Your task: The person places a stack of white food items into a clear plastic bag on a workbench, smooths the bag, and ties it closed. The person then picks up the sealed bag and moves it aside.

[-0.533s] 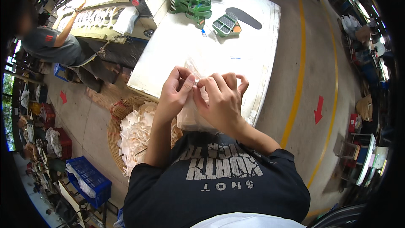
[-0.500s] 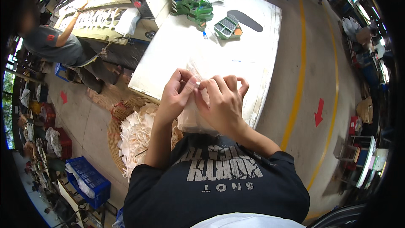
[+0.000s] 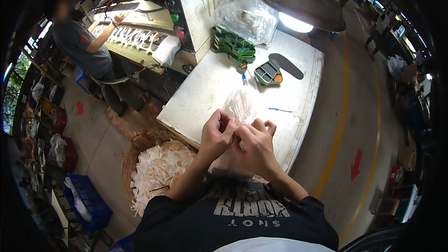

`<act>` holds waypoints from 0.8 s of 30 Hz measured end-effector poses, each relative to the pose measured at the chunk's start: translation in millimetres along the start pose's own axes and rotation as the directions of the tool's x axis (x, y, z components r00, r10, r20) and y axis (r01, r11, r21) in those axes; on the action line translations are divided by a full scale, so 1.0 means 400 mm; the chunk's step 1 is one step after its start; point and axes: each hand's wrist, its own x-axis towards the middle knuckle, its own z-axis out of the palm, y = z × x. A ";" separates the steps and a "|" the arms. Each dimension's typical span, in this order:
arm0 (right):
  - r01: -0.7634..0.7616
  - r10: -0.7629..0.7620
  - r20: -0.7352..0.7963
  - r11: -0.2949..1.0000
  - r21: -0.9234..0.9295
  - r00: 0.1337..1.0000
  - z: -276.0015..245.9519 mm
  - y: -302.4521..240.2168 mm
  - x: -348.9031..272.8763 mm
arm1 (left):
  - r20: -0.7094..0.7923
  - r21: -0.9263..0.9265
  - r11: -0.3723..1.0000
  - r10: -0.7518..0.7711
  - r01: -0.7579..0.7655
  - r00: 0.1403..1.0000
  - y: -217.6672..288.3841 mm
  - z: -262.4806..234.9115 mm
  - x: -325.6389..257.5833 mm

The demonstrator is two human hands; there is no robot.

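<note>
A clear plastic bag [image 3: 241, 104] with pale contents lies in front of me at the near end of the white table [image 3: 196, 94]. Its far part bulges beyond my fingers, and more of it hangs toward my shirt. My left hand [image 3: 216, 136] pinches the gathered plastic between thumb and fingers. Close against it, my right hand [image 3: 255, 147] is closed on the same gathered part, hiding much of it. Farther up the table sit a blue marker [image 3: 244, 80], a thin pen [image 3: 280, 109], a green compartmented piece [image 3: 268, 72] and a dark sole-shaped piece [image 3: 287, 66].
Left of the table stands a wicker basket [image 3: 128, 170] heaped with pale thin pieces [image 3: 161, 165]. Several green pieces [image 3: 234, 49] and a large clear bag [image 3: 246, 16] lie at the back, under a lamp [image 3: 301, 2]. A co-worker [image 3: 86, 49] stands at a machine bench on the left.
The view has tilted, bringing the lamp and machine further in. Beyond my hands the bag's far part now shows rounded and full. Both hands keep pinching the plastic, close together.
</note>
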 end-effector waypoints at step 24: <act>-0.205 0.212 -0.070 0.974 0.098 0.975 0.156 0.562 0.029 | -0.509 0.140 0.985 0.161 -0.103 0.845 -0.137 -0.215 0.173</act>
